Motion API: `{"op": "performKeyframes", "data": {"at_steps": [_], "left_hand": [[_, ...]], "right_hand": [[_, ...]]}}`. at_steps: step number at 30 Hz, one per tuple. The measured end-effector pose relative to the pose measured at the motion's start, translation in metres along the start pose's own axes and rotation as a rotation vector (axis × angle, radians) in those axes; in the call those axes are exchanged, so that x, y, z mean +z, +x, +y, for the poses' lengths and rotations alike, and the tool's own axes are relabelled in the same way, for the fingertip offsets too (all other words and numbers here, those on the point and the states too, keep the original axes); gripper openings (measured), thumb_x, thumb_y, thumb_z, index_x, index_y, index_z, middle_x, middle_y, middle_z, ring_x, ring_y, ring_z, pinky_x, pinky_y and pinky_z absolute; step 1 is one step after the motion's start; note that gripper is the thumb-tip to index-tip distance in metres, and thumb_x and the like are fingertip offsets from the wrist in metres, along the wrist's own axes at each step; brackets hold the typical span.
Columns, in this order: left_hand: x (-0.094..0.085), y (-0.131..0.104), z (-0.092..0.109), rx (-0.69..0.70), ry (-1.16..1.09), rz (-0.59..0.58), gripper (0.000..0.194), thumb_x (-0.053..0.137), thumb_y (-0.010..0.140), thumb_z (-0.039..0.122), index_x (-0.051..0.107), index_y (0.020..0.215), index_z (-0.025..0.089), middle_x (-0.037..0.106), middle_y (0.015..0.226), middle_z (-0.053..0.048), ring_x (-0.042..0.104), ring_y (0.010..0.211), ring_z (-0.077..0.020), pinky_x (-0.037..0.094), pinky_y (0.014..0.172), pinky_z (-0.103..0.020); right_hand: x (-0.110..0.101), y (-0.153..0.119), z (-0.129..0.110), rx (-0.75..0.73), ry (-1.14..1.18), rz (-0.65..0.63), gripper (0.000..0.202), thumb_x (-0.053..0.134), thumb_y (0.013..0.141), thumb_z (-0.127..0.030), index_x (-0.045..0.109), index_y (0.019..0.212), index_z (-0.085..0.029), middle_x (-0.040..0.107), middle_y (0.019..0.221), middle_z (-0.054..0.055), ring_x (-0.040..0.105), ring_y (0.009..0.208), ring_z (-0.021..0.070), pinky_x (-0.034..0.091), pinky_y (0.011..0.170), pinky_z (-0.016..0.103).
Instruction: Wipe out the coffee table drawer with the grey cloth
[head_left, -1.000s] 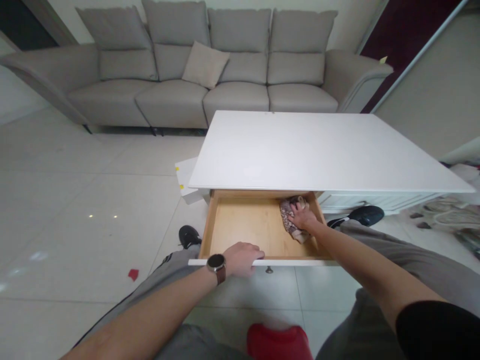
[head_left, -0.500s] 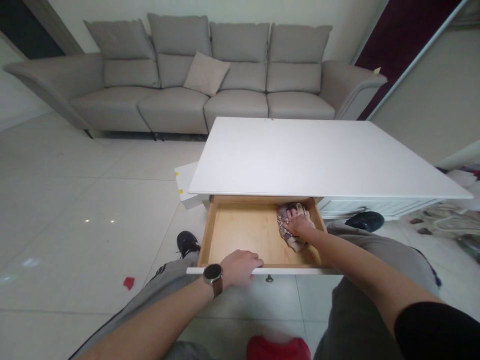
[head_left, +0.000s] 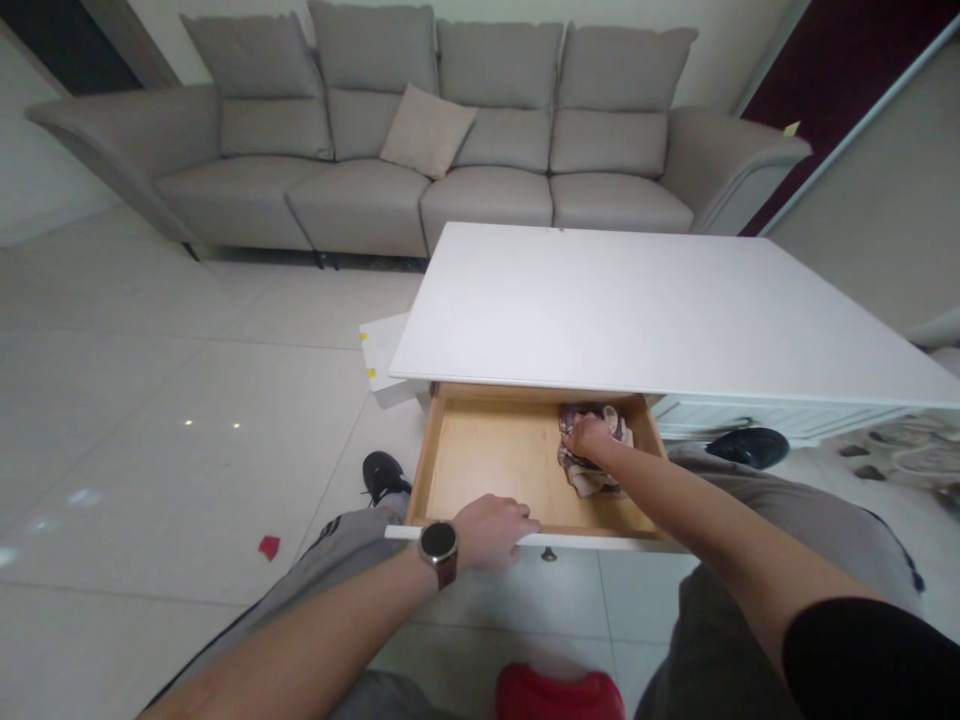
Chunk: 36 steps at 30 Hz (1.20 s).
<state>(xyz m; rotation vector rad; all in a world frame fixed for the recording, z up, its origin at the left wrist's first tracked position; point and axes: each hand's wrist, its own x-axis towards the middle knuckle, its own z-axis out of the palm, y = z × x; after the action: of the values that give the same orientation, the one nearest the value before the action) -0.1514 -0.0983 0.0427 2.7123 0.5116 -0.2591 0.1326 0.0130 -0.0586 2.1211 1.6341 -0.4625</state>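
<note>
Left hand (head_left: 493,532) clamped over front edge of open drawer (head_left: 487,450); right hand (head_left: 589,438) down inside, fingers curled onto patterned cloth (head_left: 597,480), crumpled on drawer bottom near right wall.

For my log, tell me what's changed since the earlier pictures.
The right hand has shifted slightly left over the cloth, and its fingers, spread flat before, are now drawn in; whether they grip is unclear. The left hand still holds the front edge of the open drawer.
</note>
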Motion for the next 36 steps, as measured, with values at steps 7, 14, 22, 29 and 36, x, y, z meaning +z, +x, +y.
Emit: {"op": "performKeyframes", "data": {"at_steps": [7, 14, 22, 29, 36], "left_hand": [[0.004, 0.001, -0.002, -0.001, -0.002, 0.000, 0.022, 0.062, 0.082, 0.026, 0.066, 0.104, 0.026, 0.072, 0.099, -0.004, 0.070, 0.091, -0.0240, 0.057, 0.075, -0.036], [0.002, 0.001, -0.002, -0.004, -0.005, -0.003, 0.021, 0.061, 0.082, 0.026, 0.065, 0.102, 0.025, 0.071, 0.100, -0.005, 0.070, 0.092, -0.0246, 0.057, 0.074, -0.036], [-0.002, 0.004, 0.000, 0.005, -0.007, -0.022, 0.024, 0.060, 0.080, 0.024, 0.064, 0.104, 0.026, 0.071, 0.100, -0.004, 0.071, 0.091, -0.0249, 0.057, 0.075, -0.037], [-0.007, 0.005, 0.003, 0.002, -0.011, -0.052, 0.028, 0.060, 0.080, 0.024, 0.062, 0.108, 0.026, 0.071, 0.103, -0.005, 0.071, 0.093, -0.0250, 0.057, 0.076, -0.037], [-0.005, 0.006, 0.003, -0.008, 0.003, -0.056, 0.028, 0.059, 0.081, 0.025, 0.062, 0.108, 0.026, 0.071, 0.103, -0.005, 0.070, 0.093, -0.0255, 0.057, 0.075, -0.037]], "right_hand": [[-0.003, 0.001, -0.026, 0.156, -0.024, -0.002, 0.058, 0.054, 0.095, -0.044, 0.056, 0.144, -0.013, 0.051, 0.141, 0.031, 0.059, 0.125, 0.0432, 0.055, 0.082, 0.060], [-0.001, -0.006, -0.031, 0.154, -0.046, 0.035, 0.054, 0.046, 0.096, -0.028, 0.051, 0.146, -0.008, 0.049, 0.141, 0.034, 0.057, 0.123, 0.0438, 0.055, 0.077, 0.060], [0.018, -0.035, 0.003, -0.165, -0.101, 0.255, 0.065, 0.049, 0.094, -0.052, 0.045, 0.152, -0.022, 0.042, 0.152, 0.021, 0.036, 0.135, 0.0466, 0.039, 0.098, 0.069], [0.040, -0.053, 0.024, -0.347, -0.085, 0.206, 0.075, 0.047, 0.093, -0.057, 0.034, 0.159, -0.024, 0.032, 0.161, 0.018, 0.025, 0.143, 0.0468, 0.035, 0.105, 0.070], [0.043, -0.057, 0.020, -0.334, -0.076, 0.202, 0.076, 0.046, 0.093, -0.059, 0.035, 0.159, -0.023, 0.031, 0.161, 0.019, 0.022, 0.144, 0.0503, 0.031, 0.104, 0.074]]}}
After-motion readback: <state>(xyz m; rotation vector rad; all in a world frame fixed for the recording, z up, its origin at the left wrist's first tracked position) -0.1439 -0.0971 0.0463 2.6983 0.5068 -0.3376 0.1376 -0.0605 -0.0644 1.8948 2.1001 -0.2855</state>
